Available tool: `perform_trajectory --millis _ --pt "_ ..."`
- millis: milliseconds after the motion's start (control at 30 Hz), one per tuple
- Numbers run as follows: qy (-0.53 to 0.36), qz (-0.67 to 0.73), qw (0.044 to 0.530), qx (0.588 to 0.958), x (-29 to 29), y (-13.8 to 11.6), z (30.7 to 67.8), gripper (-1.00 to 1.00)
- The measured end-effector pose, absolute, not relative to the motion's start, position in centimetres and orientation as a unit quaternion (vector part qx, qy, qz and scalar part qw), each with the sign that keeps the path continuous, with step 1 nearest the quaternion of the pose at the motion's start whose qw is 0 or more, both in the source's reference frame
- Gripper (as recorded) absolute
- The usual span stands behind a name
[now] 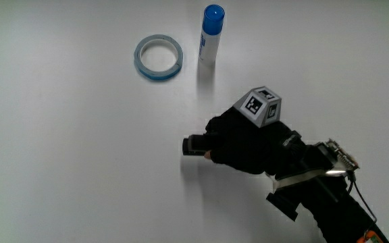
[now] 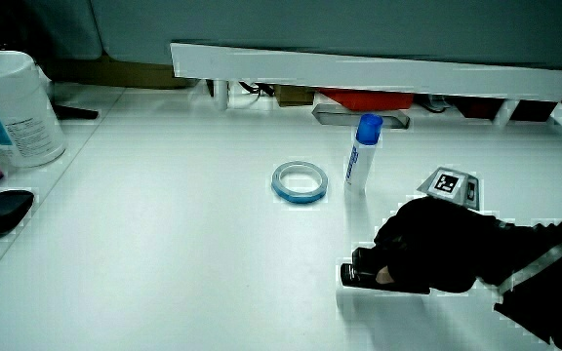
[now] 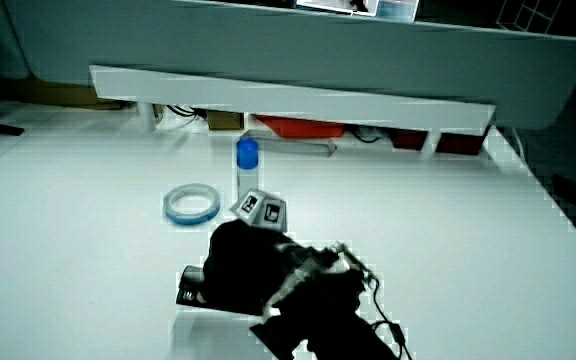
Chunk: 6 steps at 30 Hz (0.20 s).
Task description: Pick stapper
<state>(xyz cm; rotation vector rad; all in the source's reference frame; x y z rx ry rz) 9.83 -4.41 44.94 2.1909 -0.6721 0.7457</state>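
A white desk (image 1: 59, 175) carries a handful of office items. A ring of pale blue tape (image 1: 158, 57) lies flat on it, and just beside the tape a glue stick (image 1: 210, 34) with a blue cap stands upright. Nearer to the person than both, a small black stapler (image 1: 196, 145) rests on the desk under the fingers of the gloved hand (image 1: 248, 143), which closes around it. In a side view, a white tub of wipes (image 2: 13, 107) stands near the desk's edge, with a black computer mouse (image 2: 1, 212) nearer to the person than the tub.
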Motion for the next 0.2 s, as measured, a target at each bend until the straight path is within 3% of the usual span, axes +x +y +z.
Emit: perform_trajectory --millis 200 --pt "-0.258 0.289 0.311 0.868 10.2 -6.1 40.9 1.0"
